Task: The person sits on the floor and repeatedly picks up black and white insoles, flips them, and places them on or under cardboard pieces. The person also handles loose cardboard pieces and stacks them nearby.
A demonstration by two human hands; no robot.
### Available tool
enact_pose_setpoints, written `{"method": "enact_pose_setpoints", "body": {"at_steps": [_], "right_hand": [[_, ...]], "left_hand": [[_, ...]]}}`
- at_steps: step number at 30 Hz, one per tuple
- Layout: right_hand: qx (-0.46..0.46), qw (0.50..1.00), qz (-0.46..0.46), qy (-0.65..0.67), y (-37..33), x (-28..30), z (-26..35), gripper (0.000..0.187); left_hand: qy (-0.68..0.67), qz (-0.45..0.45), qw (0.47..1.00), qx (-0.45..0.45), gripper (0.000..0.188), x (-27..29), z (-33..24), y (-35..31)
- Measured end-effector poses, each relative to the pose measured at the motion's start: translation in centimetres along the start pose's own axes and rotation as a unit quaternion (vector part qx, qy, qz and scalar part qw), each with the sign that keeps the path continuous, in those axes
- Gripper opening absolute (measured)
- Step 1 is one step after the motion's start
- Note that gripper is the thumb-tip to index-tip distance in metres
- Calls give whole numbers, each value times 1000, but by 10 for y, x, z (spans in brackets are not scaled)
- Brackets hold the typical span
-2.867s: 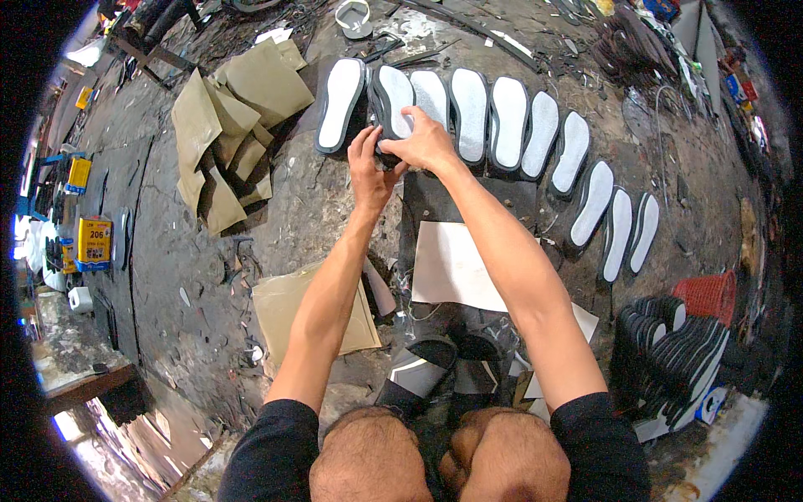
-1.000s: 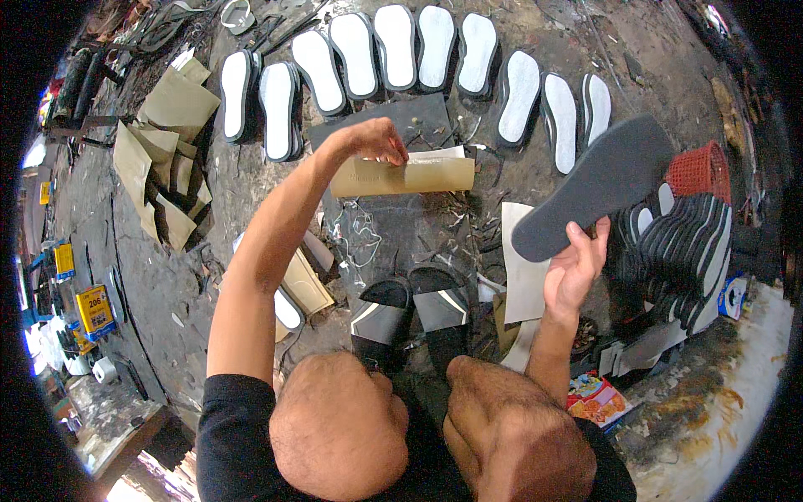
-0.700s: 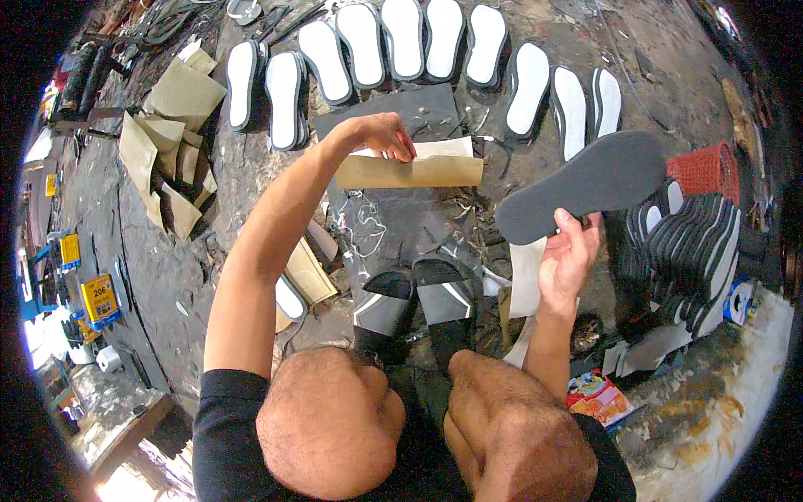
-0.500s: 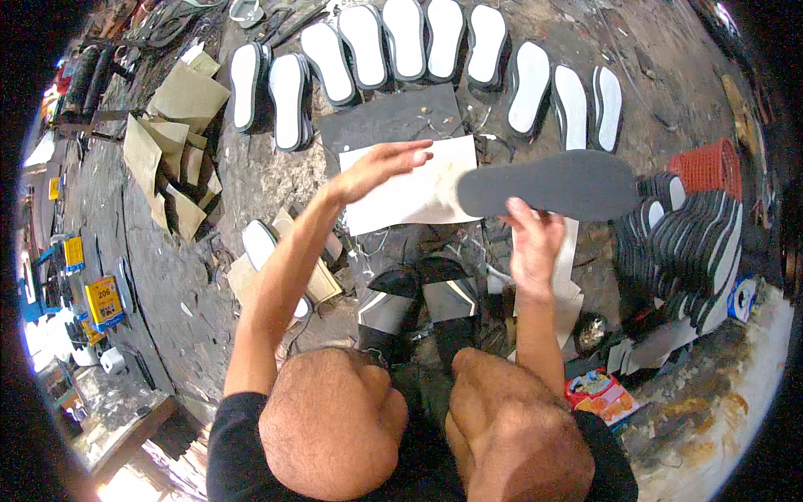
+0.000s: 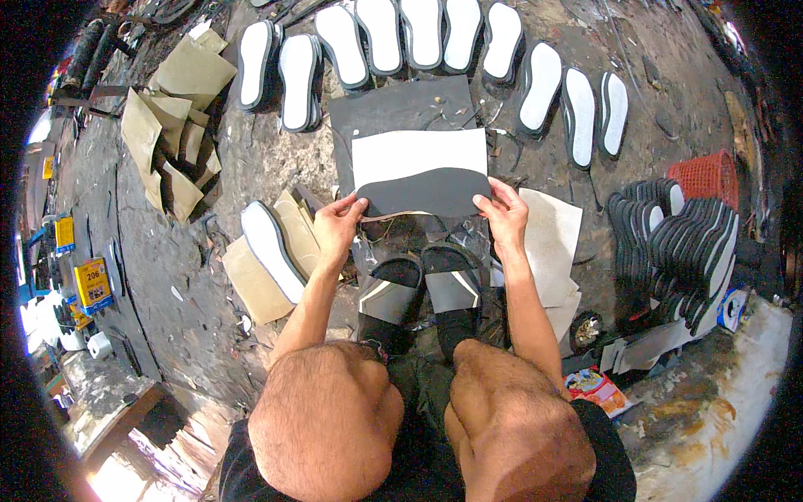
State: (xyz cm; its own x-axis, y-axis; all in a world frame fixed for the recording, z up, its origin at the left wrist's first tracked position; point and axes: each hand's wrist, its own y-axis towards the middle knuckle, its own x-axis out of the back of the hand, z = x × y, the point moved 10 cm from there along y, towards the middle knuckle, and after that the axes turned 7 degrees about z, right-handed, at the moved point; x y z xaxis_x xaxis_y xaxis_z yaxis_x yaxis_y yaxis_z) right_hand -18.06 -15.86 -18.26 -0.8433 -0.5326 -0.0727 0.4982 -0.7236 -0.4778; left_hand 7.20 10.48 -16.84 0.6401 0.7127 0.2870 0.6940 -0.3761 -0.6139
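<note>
A dark grey shoe sole (image 5: 427,194) lies crosswise over the near edge of a white sheet (image 5: 418,152). My left hand (image 5: 336,227) pinches the sole's left end between thumb and fingers. On its right end, my right hand (image 5: 503,219) grips in the same way. Under the sheet is a dark square mat (image 5: 401,109), its far part showing. Just below the sole are my feet in dark sandals (image 5: 452,293). A white-topped sole (image 5: 273,251) rests on tan pieces (image 5: 255,289) beside my left forearm.
An arc of white-topped soles (image 5: 422,33) spans the far side. Stacked dark soles (image 5: 690,243) and a red basket (image 5: 703,180) stand at the right. Tan sheets (image 5: 171,125) lie at the left; pale sheets (image 5: 552,234) lie by my right forearm.
The sole has come left and nearer, from the right side onto the white sheet's near edge. My left hand, earlier open over the sheet, now holds its left end.
</note>
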Motion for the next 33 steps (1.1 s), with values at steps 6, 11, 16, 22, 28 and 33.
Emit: {"method": "enact_pose_setpoints", "body": {"at_steps": [6, 11, 16, 22, 28, 33], "right_hand": [[82, 993, -8, -80, 12, 5, -9, 48], [55, 996, -13, -69, 10, 3, -11, 50], [32, 999, -6, -31, 3, -3, -4, 51], [33, 999, -12, -31, 5, -2, -5, 50], [24, 999, -24, 2, 6, -5, -7, 49], [28, 999, -25, 26, 8, -5, -12, 48]], "left_hand": [[145, -52, 986, -71, 45, -1, -2, -1], [156, -71, 981, -92, 44, 1, 1, 0], [168, -81, 976, -108, 42, -1, -4, -3], [172, -93, 972, -131, 42, 1, -2, 3], [205, -93, 955, -192, 40, -2, -15, 4], [173, -97, 955, -222, 38, -3, -13, 0]]}}
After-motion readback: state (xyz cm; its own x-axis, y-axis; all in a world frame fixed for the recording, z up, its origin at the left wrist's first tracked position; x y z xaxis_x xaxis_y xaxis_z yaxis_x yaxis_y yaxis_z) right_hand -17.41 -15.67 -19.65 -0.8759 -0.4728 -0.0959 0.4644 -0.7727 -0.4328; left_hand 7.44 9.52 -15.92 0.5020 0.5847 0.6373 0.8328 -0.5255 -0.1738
